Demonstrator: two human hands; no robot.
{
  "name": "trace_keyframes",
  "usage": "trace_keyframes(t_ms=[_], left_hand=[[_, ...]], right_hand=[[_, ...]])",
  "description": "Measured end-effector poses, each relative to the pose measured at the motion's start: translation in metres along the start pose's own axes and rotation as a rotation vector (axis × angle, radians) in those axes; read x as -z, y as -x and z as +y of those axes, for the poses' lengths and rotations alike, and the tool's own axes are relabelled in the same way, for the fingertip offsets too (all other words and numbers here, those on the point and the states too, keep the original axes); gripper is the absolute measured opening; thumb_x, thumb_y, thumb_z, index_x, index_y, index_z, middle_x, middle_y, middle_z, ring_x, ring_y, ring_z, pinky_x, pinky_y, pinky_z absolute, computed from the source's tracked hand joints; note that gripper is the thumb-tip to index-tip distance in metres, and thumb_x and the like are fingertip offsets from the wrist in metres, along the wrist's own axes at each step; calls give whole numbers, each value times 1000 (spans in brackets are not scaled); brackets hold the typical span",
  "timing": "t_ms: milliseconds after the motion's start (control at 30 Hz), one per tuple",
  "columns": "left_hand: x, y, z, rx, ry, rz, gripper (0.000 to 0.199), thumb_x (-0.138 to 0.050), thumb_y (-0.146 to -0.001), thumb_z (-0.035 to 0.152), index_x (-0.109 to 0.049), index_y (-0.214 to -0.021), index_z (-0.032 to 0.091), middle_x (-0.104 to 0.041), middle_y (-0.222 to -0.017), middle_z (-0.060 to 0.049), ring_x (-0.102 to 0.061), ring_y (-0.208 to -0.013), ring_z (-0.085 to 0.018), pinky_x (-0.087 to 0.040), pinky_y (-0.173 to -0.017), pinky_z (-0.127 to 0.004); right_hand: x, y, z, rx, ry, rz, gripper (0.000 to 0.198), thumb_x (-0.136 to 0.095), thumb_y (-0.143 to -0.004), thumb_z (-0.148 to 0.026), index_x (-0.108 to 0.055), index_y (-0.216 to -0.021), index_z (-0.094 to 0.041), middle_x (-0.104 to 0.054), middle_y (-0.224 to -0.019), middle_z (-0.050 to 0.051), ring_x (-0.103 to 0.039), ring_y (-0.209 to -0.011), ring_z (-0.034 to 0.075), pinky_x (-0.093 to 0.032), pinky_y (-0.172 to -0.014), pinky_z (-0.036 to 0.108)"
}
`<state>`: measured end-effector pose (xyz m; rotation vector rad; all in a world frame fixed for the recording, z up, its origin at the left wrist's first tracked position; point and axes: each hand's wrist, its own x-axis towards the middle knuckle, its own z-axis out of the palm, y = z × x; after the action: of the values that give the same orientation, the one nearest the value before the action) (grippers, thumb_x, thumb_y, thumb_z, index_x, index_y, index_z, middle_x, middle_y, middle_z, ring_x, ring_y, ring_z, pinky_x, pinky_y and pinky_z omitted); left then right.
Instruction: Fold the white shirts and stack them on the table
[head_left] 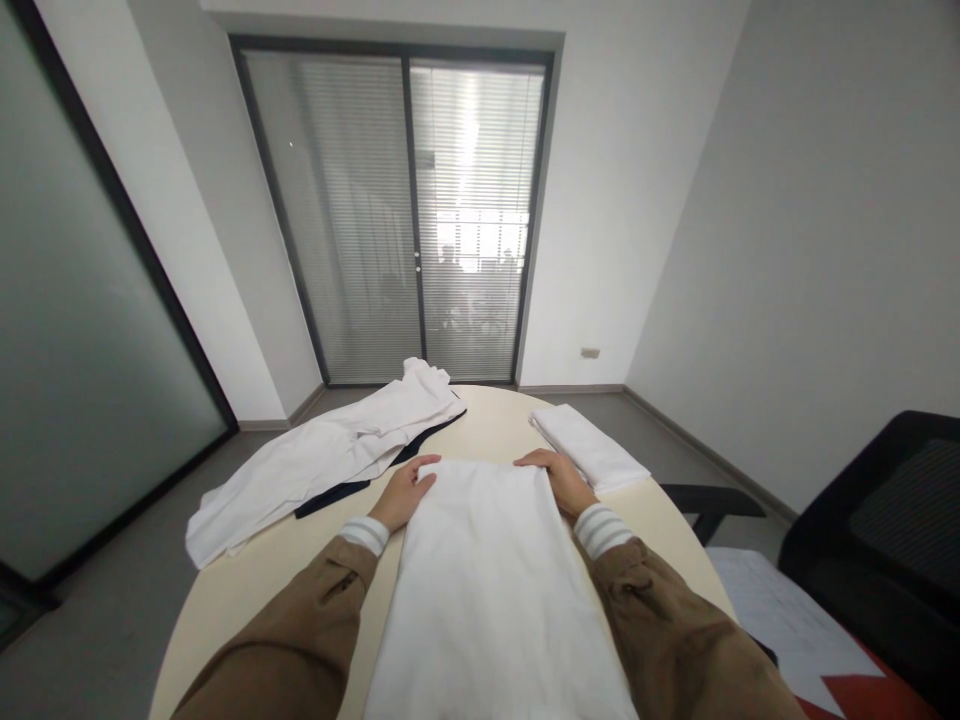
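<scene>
A long piece of white cloth (495, 590), perhaps a garment folded lengthwise, lies across the table and runs toward me past the bottom edge of view. At its far left corner my left hand (406, 491) is closed, with thumb and fingers pinching the edge. My right hand (559, 478) grips the far right corner in the same way. Just beyond my right hand rests a neatly folded white cloth (592, 445). To the left, a loosely laid white garment (330, 450) covers part of a dark navy garment (334, 497).
The cream round table (495, 400) carries all the cloth. A black mesh chair (885, 520) stands at the right, near white and red material (795, 610) beside the table. Ahead is a glass door with blinds (472, 220); a frosted panel (82, 300) is on the left.
</scene>
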<state>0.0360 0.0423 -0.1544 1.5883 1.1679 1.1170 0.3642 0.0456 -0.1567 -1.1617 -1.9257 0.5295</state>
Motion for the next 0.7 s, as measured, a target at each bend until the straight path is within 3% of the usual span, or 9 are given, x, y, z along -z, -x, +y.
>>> trace_keyframes(t_ms=[200,467,567,700], left_hand=[[1,0,-2,37,35,8,47,-70,-77,30,-65,-121,13,-73,-97,-8,-68,-88,-22,-54,-82,-34],[1,0,-2,90,163,-38,56,-76,-73,22,-59,-125,14,-73,-98,-9,-70,-94,-23,-55,-87,-37],[1,1,1,113,103,-12,52,-76,-73,18,-62,-123,14,-73,-93,-8,-70,-91,-23,-55,-85,-35],[1,-4,-2,104,27,45,39,-71,-79,25,-66,-116,13,-74,-91,-9,-71,-89,-25,-55,-86,-38]], right_hand=[[3,0,15,-199,18,21,25,-61,-79,-23,-78,-96,-20,-77,-102,8,-70,-97,25,-52,-92,38],[1,3,24,-194,-218,-7,27,-62,-80,-29,-77,-100,-19,-74,-111,10,-68,-106,24,-50,-100,40],[3,3,21,-177,-187,21,27,-65,-77,-28,-78,-98,-19,-71,-118,10,-66,-110,24,-48,-102,38],[7,2,24,-196,-11,100,24,-63,-73,-22,-80,-89,-18,-74,-102,11,-68,-96,23,-51,-93,38]])
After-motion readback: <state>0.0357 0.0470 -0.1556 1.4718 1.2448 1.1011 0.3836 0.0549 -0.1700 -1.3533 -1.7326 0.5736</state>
